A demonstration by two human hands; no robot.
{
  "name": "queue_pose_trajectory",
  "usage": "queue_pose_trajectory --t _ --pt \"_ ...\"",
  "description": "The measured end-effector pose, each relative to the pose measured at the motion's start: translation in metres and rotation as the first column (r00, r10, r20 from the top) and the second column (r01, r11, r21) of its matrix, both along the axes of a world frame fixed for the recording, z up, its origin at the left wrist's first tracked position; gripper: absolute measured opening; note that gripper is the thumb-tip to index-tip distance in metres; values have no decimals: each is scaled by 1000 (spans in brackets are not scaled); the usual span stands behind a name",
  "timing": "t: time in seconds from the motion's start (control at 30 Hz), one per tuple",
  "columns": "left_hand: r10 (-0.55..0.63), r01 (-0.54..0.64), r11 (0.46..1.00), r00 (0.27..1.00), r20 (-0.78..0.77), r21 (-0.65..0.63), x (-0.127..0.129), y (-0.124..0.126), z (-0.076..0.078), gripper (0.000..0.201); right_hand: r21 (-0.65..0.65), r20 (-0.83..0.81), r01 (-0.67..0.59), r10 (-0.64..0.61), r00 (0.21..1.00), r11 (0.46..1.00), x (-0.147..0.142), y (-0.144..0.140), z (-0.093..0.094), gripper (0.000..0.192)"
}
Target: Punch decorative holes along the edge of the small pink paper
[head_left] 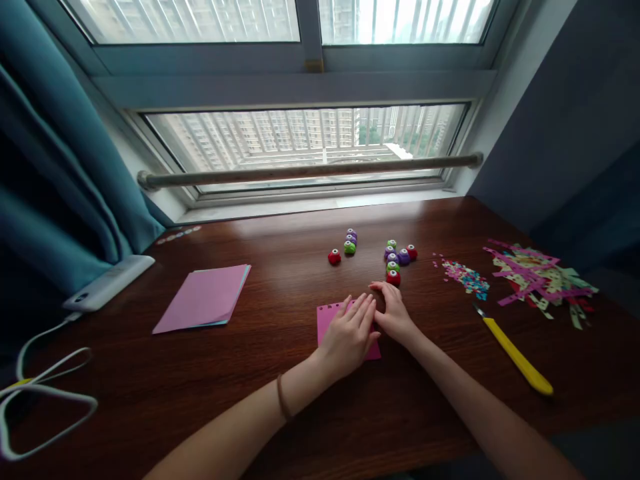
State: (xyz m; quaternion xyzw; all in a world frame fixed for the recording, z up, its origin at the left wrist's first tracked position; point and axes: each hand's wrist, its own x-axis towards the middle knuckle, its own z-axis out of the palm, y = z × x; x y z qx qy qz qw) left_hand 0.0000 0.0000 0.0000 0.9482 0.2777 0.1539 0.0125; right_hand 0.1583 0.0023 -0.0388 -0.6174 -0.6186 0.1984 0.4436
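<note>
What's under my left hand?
A pink paper with small holes along its far edge lies under your left hand. The paper's middle is covered, so anything there can't be seen.

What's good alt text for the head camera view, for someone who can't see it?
A left hand lies flat on a pink sheet, the right hand beside it, on a brown table. Nearby are small coloured gadgets, confetti, paper strips, a yellow-handled knife and stacked paper.

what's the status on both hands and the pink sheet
Left hand flat on pink sheet, right hand at its right side. Sheet on table, holed along far edge. Small red piece close beyond right hand.
</note>
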Motion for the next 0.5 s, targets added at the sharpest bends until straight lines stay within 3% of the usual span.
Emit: queue_pose_trajectory --t 0.2,0.5 --pt "-13 13 999 1000 1 -43 2 1 3 52 -54 10 42 -42 999 998 -5 -2 7 25" --pt "-32 34 997 999 36 -73 -3 0 8 51 -23 5 -17 17 1000 1000 -1 -4 3 26"
